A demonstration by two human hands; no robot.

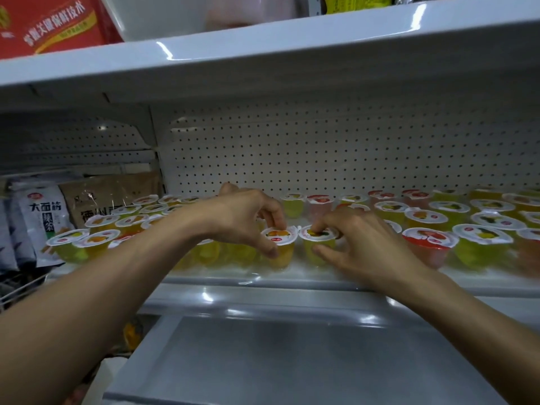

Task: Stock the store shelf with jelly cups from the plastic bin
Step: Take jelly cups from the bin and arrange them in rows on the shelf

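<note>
Two jelly cups side by side on shelf [292, 276], left hand [245, 217] pinching orange cup [279, 244], right hand [359, 238] pinching yellow cup [317, 244]

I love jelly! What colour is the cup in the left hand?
The cup is orange-yellow; see the head view.

White perforated back panel [321, 147] from 9 to 3 o'clock, dotted with even rows of small holes. Above it at 12 o'clock, glossy white upper shelf [263, 54], streaked with bright glints of overhead light. Up there at 11 o'clock, red carton [52, 24] with yellow and white lettering. At 9 o'clock, past a white upright [159, 159], neighbouring bay with white-and-blue snack bags [43, 217] and a brown packet [111, 194] behind them. At 8 o'clock, corner of a wire basket [20, 290].
</note>
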